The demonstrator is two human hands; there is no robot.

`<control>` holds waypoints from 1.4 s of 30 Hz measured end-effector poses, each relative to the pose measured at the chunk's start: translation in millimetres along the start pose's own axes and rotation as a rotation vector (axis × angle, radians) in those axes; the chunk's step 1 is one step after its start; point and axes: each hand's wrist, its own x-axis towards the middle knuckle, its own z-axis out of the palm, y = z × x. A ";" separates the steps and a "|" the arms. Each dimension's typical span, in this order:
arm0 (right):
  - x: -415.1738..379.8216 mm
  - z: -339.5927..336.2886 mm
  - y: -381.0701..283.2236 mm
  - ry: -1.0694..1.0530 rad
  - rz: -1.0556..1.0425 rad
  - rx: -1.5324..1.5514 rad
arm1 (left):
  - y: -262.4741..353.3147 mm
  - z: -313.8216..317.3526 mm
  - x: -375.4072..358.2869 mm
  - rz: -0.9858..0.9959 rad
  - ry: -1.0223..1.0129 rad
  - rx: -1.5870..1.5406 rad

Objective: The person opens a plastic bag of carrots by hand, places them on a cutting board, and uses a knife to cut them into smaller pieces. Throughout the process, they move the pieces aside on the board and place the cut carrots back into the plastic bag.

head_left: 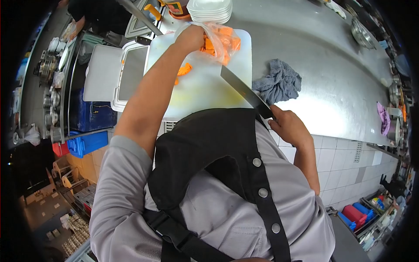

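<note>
A clear plastic bag (230, 53) with orange chunks (225, 38) in it lies at the top of the white cutting board (205, 85). My left hand (190, 38) is at the bag's left side, its fingers partly hidden by the plastic. With my right hand (289, 125) I grip the dark handle of a large knife (241, 87), low at the board's right edge. The knife's blade points up and left over the board, its tip just below the bag. A few loose orange pieces (185, 69) lie on the board under my left forearm.
A crumpled grey cloth (281, 81) lies right of the board on the steel table (331, 87). Stacked white dishes (210, 11) and a jar (178, 8) stand behind. To the left are a lidded white container (132, 70) and another person's arm (78, 27).
</note>
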 end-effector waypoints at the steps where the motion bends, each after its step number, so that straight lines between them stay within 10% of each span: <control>1: 0.2 -1.5 -0.7 -0.036 0.017 -0.017 | -2.3 -0.3 0.9 -0.001 0.003 -0.001; 10: -0.4 0.2 -1.8 -0.036 0.031 -0.022 | -13.1 -31.8 2.3 0.081 -0.184 -0.032; 18: -1.0 1.2 -1.9 -0.027 0.033 -0.039 | -40.0 -63.6 -47.5 -0.154 -0.461 -0.919; 42: 6.3 1.5 -10.6 0.017 0.003 -0.046 | 14.0 47.5 -167.2 0.048 0.495 -1.012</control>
